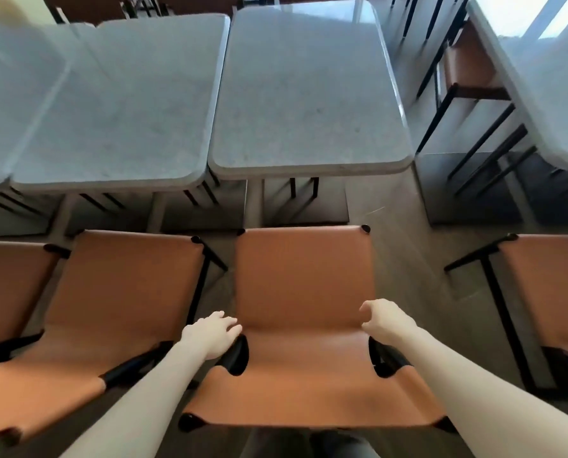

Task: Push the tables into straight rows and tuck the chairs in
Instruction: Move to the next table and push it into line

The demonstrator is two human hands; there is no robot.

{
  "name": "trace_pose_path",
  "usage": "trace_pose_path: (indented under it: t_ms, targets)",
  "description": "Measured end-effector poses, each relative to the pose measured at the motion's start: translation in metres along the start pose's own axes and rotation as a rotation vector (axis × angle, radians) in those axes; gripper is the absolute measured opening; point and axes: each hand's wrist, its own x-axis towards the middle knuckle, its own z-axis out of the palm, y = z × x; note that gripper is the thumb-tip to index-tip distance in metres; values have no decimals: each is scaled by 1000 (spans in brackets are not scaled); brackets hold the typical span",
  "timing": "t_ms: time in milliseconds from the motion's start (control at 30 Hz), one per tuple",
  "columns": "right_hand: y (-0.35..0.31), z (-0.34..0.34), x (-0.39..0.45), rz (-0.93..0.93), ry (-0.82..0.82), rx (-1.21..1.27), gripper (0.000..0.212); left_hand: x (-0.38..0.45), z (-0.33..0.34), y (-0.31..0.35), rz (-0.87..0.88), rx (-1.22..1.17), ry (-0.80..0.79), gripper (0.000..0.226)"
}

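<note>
A tan leather chair (304,285) with a black frame stands right in front of me, its seat's far edge short of the grey stone table (309,94) ahead. My left hand (211,333) lies over the black frame tube at the chair's left side, fingers draped onto the leather. My right hand (386,322) sits at the chair's right edge with its fingers curled; I cannot tell whether they grip. A second grey table (120,110) butts against the first on its left, its near edge slightly closer to me.
Matching tan chairs stand on the left (110,309), far left (8,285) and right (550,292), all pulled out. Another grey table (557,94) lies across a narrow aisle on the right, with a tan chair (467,67) beside it. Black chair legs show under the tables.
</note>
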Motion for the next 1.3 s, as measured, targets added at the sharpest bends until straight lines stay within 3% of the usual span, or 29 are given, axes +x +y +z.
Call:
trace_pose_path:
  t_ms: [267, 533, 667, 833, 1167, 1300]
  targets:
    - [41, 25, -45, 50, -11, -3, 32, -36, 55, -10, -162, -68, -58, 57]
    - [62, 29, -56, 54, -34, -80, 31, -49, 70, -1, -179, 10, -35, 48]
    - [69, 36, -49, 67, -49, -95, 18, -42, 70, -1, -193, 24, -35, 47]
    - [75, 45, -35, 97, -65, -85, 35, -26, 74, -3, -249, 60, -70, 50]
    - [77, 65, -20, 165, -153, -150, 46, -8, 81, -8, -313, 46, -163, 57]
    - [76, 66, -21, 101, -177, -218, 44, -1, 84, -13, -297, 41, -210, 55]
